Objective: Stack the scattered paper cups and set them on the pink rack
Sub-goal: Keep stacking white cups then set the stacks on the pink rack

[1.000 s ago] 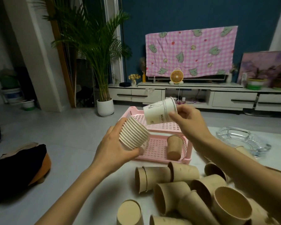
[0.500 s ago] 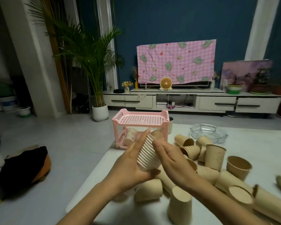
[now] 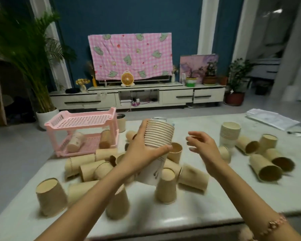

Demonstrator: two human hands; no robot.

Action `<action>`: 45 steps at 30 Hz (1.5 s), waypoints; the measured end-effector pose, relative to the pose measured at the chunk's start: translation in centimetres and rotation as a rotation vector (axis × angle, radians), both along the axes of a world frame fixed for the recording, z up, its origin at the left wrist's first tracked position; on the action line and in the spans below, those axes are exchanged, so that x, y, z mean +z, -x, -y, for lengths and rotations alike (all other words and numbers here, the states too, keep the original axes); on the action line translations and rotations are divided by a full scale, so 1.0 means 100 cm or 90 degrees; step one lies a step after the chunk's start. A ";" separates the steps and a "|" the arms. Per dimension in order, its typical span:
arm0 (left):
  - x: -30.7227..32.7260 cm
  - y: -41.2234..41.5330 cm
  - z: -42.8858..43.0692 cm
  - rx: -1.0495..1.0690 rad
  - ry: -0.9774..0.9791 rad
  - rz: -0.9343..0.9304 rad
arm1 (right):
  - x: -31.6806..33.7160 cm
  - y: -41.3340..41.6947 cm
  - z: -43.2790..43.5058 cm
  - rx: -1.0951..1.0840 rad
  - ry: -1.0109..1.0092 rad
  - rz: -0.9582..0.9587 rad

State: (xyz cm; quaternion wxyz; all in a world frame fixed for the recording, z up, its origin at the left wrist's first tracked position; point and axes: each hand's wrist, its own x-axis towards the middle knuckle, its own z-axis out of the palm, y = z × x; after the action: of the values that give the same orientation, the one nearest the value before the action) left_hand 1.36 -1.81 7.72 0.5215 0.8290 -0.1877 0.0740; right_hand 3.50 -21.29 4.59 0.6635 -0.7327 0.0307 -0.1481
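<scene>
My left hand (image 3: 142, 152) grips a tall stack of nested white paper cups (image 3: 159, 134), held upright above the table's middle. My right hand (image 3: 205, 147) hovers just right of the stack, fingers spread and holding nothing. Several brown paper cups (image 3: 165, 186) lie or stand scattered on the pale table (image 3: 215, 202) around and below both hands. The pink two-tier rack (image 3: 83, 119) stands at the table's far left, with two cups (image 3: 76, 141) lying on its lower shelf and its top shelf bare.
A second short stack of cups (image 3: 230, 132) stands at the right, with more loose cups (image 3: 266, 168) beyond it. Papers (image 3: 271, 117) lie at the far right corner. A potted palm (image 3: 33, 66) and a TV cabinet (image 3: 137, 97) stand behind.
My right hand pushed the white cup onto the stack, then let go and drew away to the right. The view has pulled back and shifted right, showing more of the table.
</scene>
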 end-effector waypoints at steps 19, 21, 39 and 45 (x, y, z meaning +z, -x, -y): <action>-0.017 -0.128 0.114 -0.080 0.077 -0.134 | -0.072 -0.156 0.187 -0.273 0.131 -0.150; -0.017 -0.134 0.111 -0.071 0.080 -0.136 | -0.070 -0.160 0.180 -0.283 0.151 -0.128; 0.085 -0.178 -0.206 0.336 0.103 0.019 | 0.106 -0.199 -0.189 0.229 0.082 0.172; 0.064 -0.246 -0.301 0.394 0.124 -0.023 | 0.083 -0.263 -0.333 0.326 0.054 0.148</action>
State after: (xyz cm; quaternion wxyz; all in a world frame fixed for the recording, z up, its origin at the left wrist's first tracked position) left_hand 26.00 28.24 14.17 0.5545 0.7940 0.0904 0.2322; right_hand 29.85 12.00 12.86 0.6474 -0.7216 -0.2379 -0.0603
